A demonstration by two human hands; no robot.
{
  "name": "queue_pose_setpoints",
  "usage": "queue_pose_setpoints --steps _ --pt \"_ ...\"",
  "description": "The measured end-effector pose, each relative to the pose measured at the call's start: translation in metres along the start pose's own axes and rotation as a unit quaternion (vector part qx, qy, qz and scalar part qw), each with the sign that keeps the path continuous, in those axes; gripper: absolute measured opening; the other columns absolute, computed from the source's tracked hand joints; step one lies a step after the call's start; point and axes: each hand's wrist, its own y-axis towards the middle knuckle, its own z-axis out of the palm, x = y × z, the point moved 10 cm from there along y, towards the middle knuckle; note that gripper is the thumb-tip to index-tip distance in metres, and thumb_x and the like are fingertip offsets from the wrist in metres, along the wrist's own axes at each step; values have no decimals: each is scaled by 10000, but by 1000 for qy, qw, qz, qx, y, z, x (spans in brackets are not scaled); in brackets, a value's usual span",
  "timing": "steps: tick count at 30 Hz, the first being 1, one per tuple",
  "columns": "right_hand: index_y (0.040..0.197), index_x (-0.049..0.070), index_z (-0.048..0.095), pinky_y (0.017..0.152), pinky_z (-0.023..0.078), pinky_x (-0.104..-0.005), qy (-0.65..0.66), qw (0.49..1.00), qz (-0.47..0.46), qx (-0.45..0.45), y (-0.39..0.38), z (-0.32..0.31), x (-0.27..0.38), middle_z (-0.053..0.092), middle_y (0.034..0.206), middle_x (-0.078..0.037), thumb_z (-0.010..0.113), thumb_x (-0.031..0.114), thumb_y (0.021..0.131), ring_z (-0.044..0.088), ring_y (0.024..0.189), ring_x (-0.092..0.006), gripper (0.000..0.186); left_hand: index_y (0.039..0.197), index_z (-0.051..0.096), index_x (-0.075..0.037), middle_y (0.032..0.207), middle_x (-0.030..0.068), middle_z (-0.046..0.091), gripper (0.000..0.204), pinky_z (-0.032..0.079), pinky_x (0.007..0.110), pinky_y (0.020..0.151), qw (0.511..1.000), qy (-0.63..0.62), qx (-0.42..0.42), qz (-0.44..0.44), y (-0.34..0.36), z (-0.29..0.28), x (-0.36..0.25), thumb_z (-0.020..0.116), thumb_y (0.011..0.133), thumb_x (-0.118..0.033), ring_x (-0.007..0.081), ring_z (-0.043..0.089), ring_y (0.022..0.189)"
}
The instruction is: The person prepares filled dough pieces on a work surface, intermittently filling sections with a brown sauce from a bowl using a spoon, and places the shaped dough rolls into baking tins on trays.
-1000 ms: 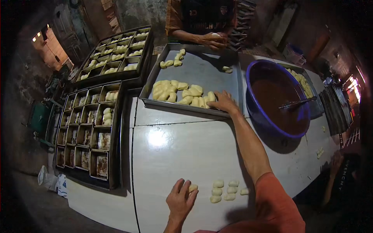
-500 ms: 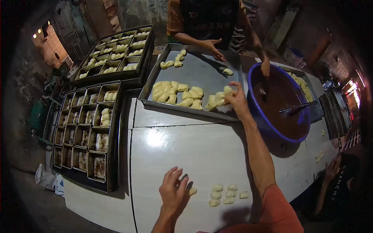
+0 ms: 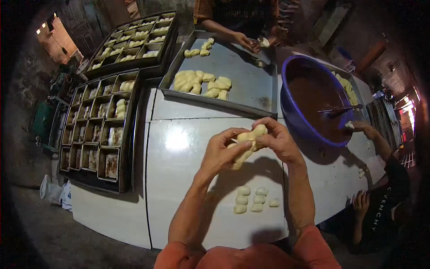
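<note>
Over the white table, both my hands hold a string of joined pale yellow dough pieces [image 3: 243,158]. My left hand [image 3: 220,151] has its fingers and thumb round the left part. My right hand [image 3: 281,142] pinches the upper right end, where one rounded lump [image 3: 260,130] shows between the fingers. Below my hands, small dough rolls [image 3: 242,199] lie on the table in two short columns, with a single roll [image 3: 274,203] to their right. Beyond my hands, a large metal tray [image 3: 264,102] holds more dough pieces [image 3: 190,81].
Divided baking tins [image 3: 109,163] stand at the left, some with dough inside. A blue-rimmed tub [image 3: 295,127] of brown liquid, with a utensil in it, stands at the right. One co-worker's hands [image 3: 246,42] are over the tray's far side; another co-worker's hand [image 3: 363,127] reaches beside the tub.
My right hand has brought the dough cluster from the tray toward me. My left hand has risen to join it; the small piece beside it is gone from the table. The view has shifted.
</note>
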Motion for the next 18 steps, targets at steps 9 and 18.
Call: queue_pose_setpoints --steps 9,18 --pt "1246 -41 532 738 534 -264 -27 987 139 -72 -23 31 -140 593 995 -87 628 78 856 598 833 -135 419 1240 642 -88 1279 229 563 461 410 519 974 886 452 -97 36 -87 -47 43 713 829 -284 350 563 1158" --pt "1029 21 607 622 478 -255 -49 983 167 -67 -33 31 -124 591 846 -21 672 110 800 562 728 -102 254 1266 606 -189 1397 147 503 368 243 640 1096 789 597 -65 131 -71 -18 66 650 909 -268 390 389 1351"
